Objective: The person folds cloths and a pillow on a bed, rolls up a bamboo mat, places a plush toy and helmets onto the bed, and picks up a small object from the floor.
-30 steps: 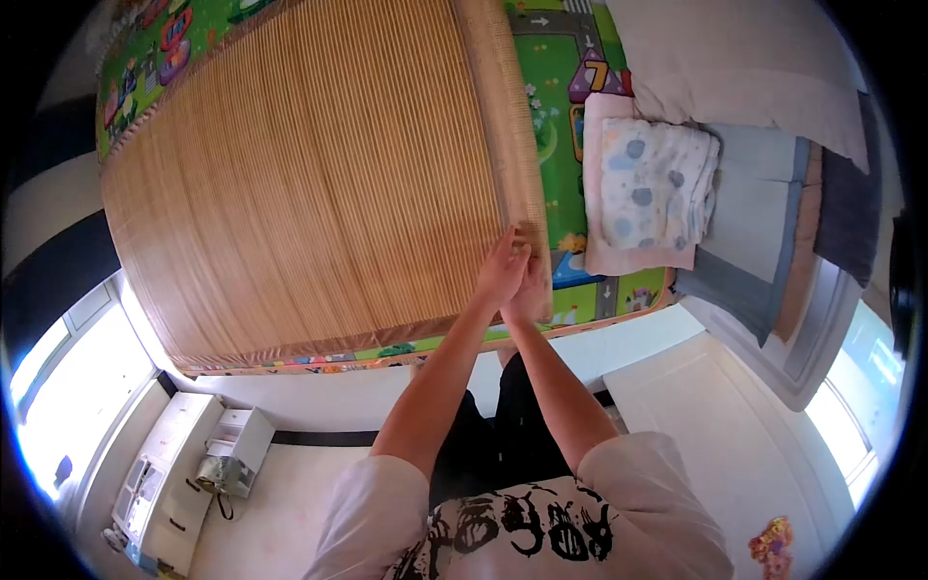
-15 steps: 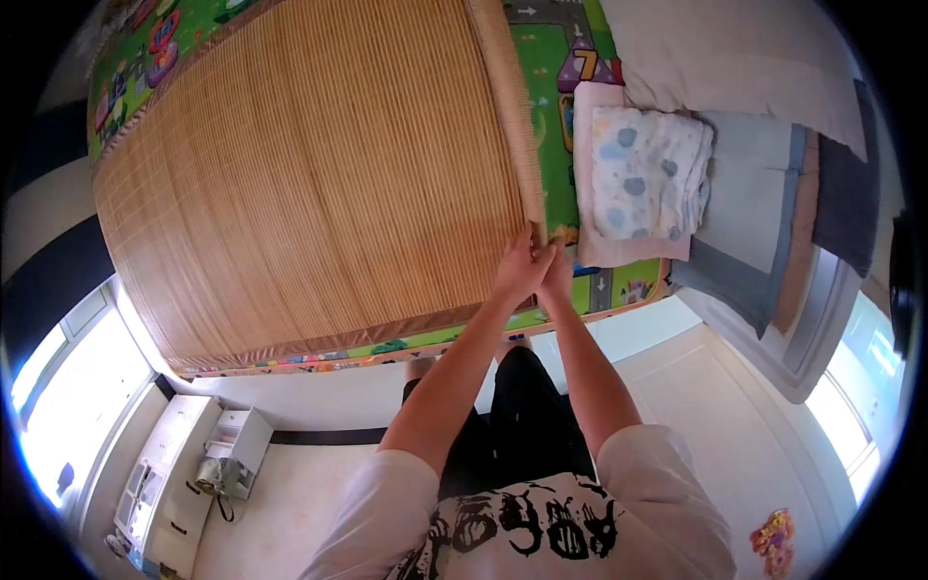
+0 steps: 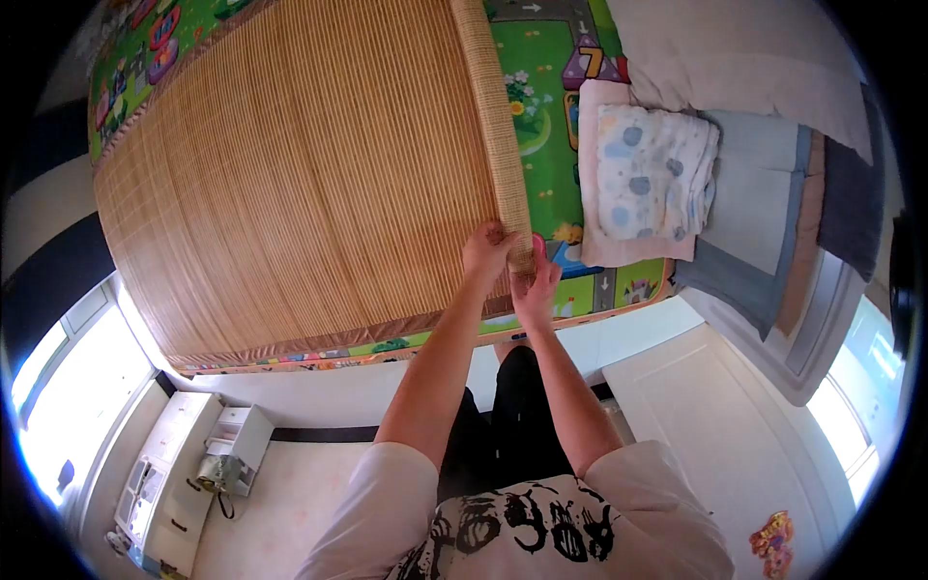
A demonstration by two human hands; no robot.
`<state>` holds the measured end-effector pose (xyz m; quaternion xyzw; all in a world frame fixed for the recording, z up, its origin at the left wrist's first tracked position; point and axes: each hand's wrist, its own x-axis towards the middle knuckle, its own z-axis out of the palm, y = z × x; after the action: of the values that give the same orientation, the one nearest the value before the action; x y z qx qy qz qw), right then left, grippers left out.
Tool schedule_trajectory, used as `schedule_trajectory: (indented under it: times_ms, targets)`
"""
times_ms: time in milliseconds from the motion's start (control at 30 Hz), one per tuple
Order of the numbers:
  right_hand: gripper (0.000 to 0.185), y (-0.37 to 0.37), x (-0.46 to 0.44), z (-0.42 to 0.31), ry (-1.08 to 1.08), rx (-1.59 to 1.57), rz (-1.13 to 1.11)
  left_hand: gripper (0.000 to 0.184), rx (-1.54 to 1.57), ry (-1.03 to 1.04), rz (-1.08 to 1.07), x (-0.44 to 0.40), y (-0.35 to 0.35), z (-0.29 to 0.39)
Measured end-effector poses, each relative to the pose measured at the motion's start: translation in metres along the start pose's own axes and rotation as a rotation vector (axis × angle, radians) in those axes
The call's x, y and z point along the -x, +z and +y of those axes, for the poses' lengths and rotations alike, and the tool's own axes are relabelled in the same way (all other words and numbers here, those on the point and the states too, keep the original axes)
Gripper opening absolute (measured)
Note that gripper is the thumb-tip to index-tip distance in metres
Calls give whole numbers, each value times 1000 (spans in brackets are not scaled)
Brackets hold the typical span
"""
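Note:
A tan bamboo sleeping mat (image 3: pixel 319 164) with a brown fabric border lies over a colourful play mat (image 3: pixel 541 203). Its right side is turned over into a narrow roll (image 3: pixel 498 126). My left hand (image 3: pixel 488 253) is closed on the roll from its left side, near the front end, with some fingertips hidden. My right hand (image 3: pixel 535 290) grips the front end of the roll from the right, thumb and fingers around its edge.
Right of the roll lies a folded spotted cloth (image 3: pixel 643 174) on a pink one. Beyond are a beige cover (image 3: pixel 735 48) and a grey-blue cloth (image 3: pixel 744 184) over the headboard. A white toy kitchen (image 3: pixel 174 464) stands on the floor at lower left.
The roll has shifted left and grown wider, uncovering more of the green play mat. My hands have moved left with it and are now slightly farther apart.

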<state>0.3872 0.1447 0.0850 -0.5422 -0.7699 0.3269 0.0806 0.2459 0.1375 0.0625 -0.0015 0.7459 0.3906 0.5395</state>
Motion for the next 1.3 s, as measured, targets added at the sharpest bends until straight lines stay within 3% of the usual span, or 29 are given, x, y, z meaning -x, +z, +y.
schedule_trajectory:
  times_ms: [100,267,300,400,500,567,667,767,967,1067,1167,1267,1300]
  targets:
    - [60,-5,-13,2,128,29,-140,48,-337,-42,63,8,-9,16]
    - [51,7,-28,-36,397,39,-357,44,-354,291,332,29,-4,14]
    - [50,17,-22,-42,373,91,-325,44,-385,359,388,33,-6,13]
    - [45,43,-3,-46,309,197,-243,45,-327,190,354,38,-20,6]
    - [44,47,1,-44,242,191,-226,50,-415,310,300,44,-29,2]
    - [46,38,4,-44,169,172,-287,47,-401,174,262,33,-34,-4]
    - [56,38,12,-16,-104,-40,-270,46,-206,119,259,20,-41,-23]
    - [63,32,11,-15,-40,-66,-142,50,-176,168,274,21,-49,-24]
    - [57,47,6,-72,351,126,-425,53,-408,203,401,57,-52,11]
    - [59,79,25,-82,402,19,-334,57,-476,232,515,51,-62,-10]
    - [65,72,38,-82,-17,97,-499,57,-398,176,446,34,-90,-35]
    - [60,69,32,-78,-65,18,-3,51,-216,74,427,39,-104,-23]
    - [59,71,31,-66,-46,-3,-58,48,-152,41,441,44,-107,-19]
